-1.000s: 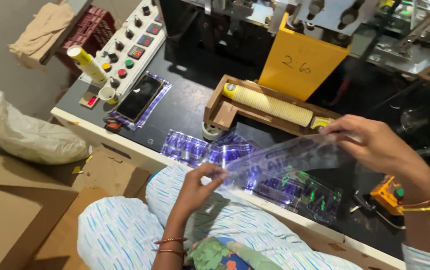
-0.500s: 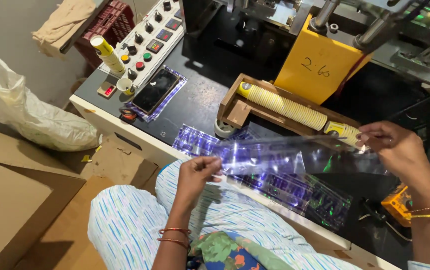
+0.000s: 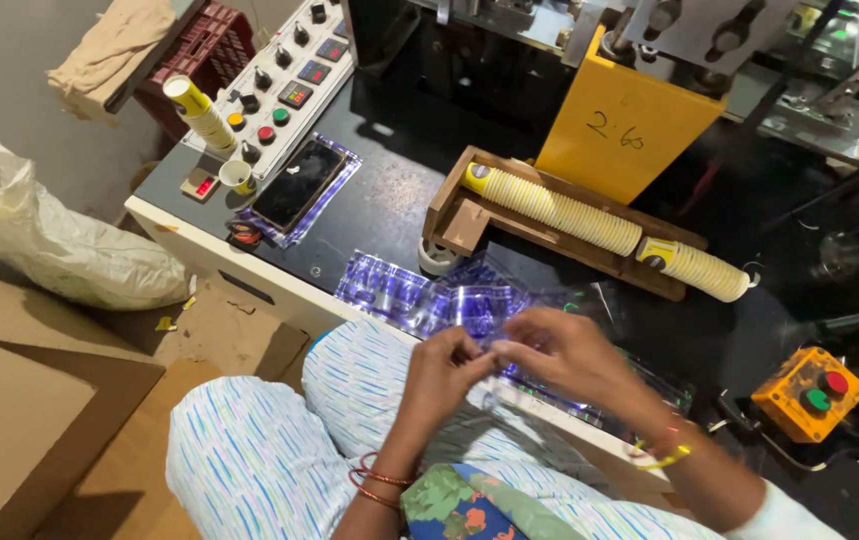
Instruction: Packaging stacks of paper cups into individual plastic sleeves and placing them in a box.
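The left hand [image 3: 447, 362] and the right hand [image 3: 568, 358] pinch a thin, clear, glossy plastic sleeve [image 3: 510, 345] that catches the light. Under it lie shiny plastic sleeves [image 3: 400, 292] printed in blue. They rest on a smooth, matt black tabletop [image 3: 390, 190]. A tray [image 3: 470, 205] of plain, unpolished wood holds a row of ribbed yellow paper cups [image 3: 560, 208]. A phone [image 3: 298, 183] has a glossy dark screen. A soft, rumpled beige cloth [image 3: 115, 50] hangs at the upper left.

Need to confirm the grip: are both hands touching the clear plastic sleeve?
Touching. The head view shows the left hand and right hand meeting, fingers pinching the clear plastic sleeve between them.
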